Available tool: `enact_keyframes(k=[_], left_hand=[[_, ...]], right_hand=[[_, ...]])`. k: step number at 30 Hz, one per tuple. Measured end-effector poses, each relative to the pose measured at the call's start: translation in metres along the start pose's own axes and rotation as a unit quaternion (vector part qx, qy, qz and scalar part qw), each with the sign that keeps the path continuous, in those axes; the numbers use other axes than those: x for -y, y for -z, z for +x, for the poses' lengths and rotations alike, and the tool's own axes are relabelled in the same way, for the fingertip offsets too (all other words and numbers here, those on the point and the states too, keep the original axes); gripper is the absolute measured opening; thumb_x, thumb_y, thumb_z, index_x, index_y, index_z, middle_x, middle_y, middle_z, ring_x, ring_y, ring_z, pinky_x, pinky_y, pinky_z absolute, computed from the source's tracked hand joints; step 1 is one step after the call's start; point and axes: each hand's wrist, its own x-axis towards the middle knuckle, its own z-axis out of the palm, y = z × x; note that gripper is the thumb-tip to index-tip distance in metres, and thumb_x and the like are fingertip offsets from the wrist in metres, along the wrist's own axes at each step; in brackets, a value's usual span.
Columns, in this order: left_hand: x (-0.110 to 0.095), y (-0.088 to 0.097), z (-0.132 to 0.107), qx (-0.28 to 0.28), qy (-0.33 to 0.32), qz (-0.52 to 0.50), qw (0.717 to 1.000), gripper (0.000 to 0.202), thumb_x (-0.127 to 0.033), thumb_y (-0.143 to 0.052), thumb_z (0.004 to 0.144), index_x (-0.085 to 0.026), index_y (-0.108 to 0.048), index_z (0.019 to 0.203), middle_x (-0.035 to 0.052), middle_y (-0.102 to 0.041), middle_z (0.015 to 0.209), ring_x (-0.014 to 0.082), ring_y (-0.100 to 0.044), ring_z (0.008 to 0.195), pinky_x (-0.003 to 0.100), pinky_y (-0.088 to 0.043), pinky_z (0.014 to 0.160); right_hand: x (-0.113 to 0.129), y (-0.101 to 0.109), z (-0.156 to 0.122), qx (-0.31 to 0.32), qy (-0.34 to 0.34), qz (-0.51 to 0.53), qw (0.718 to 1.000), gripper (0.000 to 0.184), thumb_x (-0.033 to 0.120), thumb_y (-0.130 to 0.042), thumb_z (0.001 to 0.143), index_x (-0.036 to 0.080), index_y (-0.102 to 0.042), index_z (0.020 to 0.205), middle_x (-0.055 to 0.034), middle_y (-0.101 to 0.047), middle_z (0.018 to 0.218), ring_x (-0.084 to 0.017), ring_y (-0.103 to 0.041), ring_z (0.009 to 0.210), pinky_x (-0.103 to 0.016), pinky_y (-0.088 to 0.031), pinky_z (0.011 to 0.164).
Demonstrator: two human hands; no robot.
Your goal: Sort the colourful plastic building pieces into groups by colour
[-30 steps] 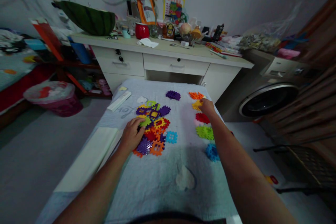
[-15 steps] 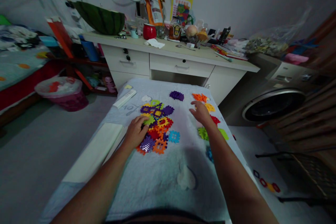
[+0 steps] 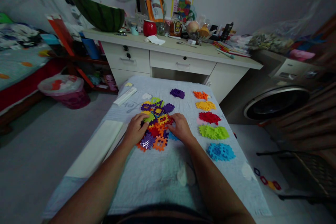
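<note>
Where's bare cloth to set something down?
Between the forearms, and on the near side of the blue pile, the cloth is bare. A narrower strip separates the right hand from the red pile. Crowded: the mixed pile, with the left hand at it.

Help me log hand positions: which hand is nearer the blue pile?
Right. The right hand is left of the blue pile, at the right side of the mixed heap; the left hand is farther away, at that heap's left.

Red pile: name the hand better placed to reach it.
Likely the right hand, at the right edge of the mixed heap and nearer the red pile; the left hand touches the heap's left side.
</note>
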Motion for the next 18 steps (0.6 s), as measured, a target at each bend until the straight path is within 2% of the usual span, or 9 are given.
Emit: enact_keyframes(k=[5, 9, 12, 15, 18], left_hand=[[0.002, -0.001, 0.000, 0.002, -0.001, -0.009, 1.000, 0.025, -0.033, -0.049, 0.088, -0.020, -0.061, 0.106, 0.0079, -0.061, 0.113, 0.0234, -0.056, 0.110, 0.042, -0.043, 0.100], [0.001, 0.000, 0.000, 0.001, 0.004, -0.010, 1.000, 0.025, -0.032, -0.050, 0.087, -0.021, -0.061, 0.106, 0.0077, -0.061, 0.113, 0.0233, -0.056, 0.110, 0.042, -0.044, 0.100], [0.001, 0.000, 0.000, 0.000, 0.007, -0.009, 1.000, 0.025, -0.032, -0.049, 0.087, -0.021, -0.062, 0.105, 0.0075, -0.062, 0.113, 0.0234, -0.056, 0.110, 0.042, -0.044, 0.101], [0.002, -0.001, 0.000, -0.001, 0.006, -0.007, 1.000, 0.026, -0.033, -0.050, 0.087, -0.020, -0.062, 0.106, 0.0081, -0.062, 0.114, 0.0241, -0.056, 0.111, 0.043, -0.043, 0.101], [0.004, -0.002, 0.000, -0.002, 0.004, -0.006, 1.000, 0.026, -0.034, -0.050, 0.087, -0.020, -0.062, 0.106, 0.0084, -0.062, 0.113, 0.0247, -0.056, 0.111, 0.044, -0.044, 0.101]], right_hand=[[-0.006, 0.012, -0.005, -0.029, -0.022, 0.014, 0.999, 0.017, 0.025, -0.055, 0.085, 0.016, -0.067, 0.093, -0.0077, -0.067, 0.091, -0.020, -0.059, 0.089, -0.030, -0.041, 0.084], [-0.015, 0.015, -0.010, -0.048, -0.058, 0.062, 0.995, 0.030, 0.027, -0.037, 0.095, 0.018, -0.064, 0.085, -0.0038, -0.064, 0.077, -0.017, -0.057, 0.073, -0.026, -0.039, 0.069], [-0.022, 0.013, -0.011, -0.060, -0.089, 0.081, 0.991, 0.035, 0.030, -0.031, 0.098, 0.019, -0.063, 0.088, -0.0021, -0.062, 0.072, -0.017, -0.058, 0.070, -0.026, -0.039, 0.068], [-0.027, 0.010, -0.010, -0.061, -0.122, 0.062, 0.989, 0.030, 0.030, -0.037, 0.096, 0.019, -0.064, 0.101, -0.0049, -0.066, 0.084, -0.018, -0.061, 0.080, -0.027, -0.042, 0.076], [-0.030, 0.009, -0.010, -0.048, -0.103, 0.014, 0.993, 0.033, 0.028, -0.052, 0.086, 0.016, -0.062, 0.115, -0.0116, -0.064, 0.108, -0.023, -0.057, 0.102, -0.032, -0.041, 0.092]])
